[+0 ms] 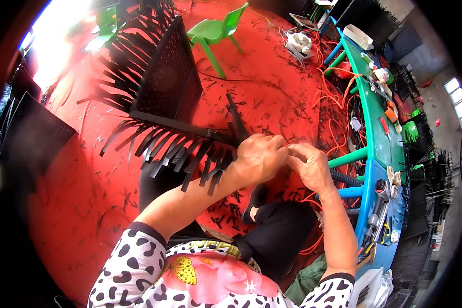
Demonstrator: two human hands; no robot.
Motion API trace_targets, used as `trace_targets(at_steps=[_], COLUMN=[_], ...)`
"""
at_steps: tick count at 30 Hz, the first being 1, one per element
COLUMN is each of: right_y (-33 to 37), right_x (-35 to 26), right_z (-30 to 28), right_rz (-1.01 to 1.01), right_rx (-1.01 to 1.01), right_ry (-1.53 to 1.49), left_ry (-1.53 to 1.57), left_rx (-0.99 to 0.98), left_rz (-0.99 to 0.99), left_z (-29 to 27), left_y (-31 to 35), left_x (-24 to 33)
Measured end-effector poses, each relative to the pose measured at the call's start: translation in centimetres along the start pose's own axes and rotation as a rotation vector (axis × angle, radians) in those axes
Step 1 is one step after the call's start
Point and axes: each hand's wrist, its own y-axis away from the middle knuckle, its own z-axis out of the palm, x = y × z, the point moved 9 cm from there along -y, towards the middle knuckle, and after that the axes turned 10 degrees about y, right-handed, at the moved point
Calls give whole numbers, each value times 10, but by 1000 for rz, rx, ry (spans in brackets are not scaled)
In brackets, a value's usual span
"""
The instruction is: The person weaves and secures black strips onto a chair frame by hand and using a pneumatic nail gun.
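My left hand [261,156] and my right hand [310,165] meet in front of me, fingertips pinched together. Whatever lies between them is too small or hidden to make out. Left of the hands stands a black woven basket-like piece [164,77] with flat strips [177,154] fanning out loose along its edges. Some of these strips hang over my left forearm and knee. A few longer black strips [235,118] rise just behind my left hand.
A long green-and-blue table [367,118] with hand tools and scraps runs along the right. A green chair [215,31] and a white fan [299,43] stand farther off. Orange cords [339,102] and strip offcuts litter the red floor [108,179]. Another black woven piece [36,138] is at left.
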Motion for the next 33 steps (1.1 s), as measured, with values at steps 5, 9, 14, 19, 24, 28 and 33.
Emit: trace_targets(at_steps=[5, 9, 14, 19, 24, 28, 33], right_y=[-4, -16, -28, -30, -28, -30, -22], right_x=[8, 17, 18, 29, 24, 16, 34], right_z=[-3, 2, 4, 16, 23, 28, 37], right_rz=[5, 133, 193, 181, 227, 86, 209], right_rx=[-16, -94, -200, -352, -427, -460, -490], right_ry=[-58, -212, -196, -394, -527, -463, -589], left_ry=[2, -22, 27, 21, 10, -34, -4], left_rx=[-32, -96, -92, -63, -45, -40, 27], left_rz=[-17, -40, -36, -51, -46, -48, 54], left_z=[5, 5, 4, 6, 3, -4, 0], left_y=[-4, -6, -7, -4, -2, 1, 9], left_x=[1, -7, -7, -6, -3, 3, 9])
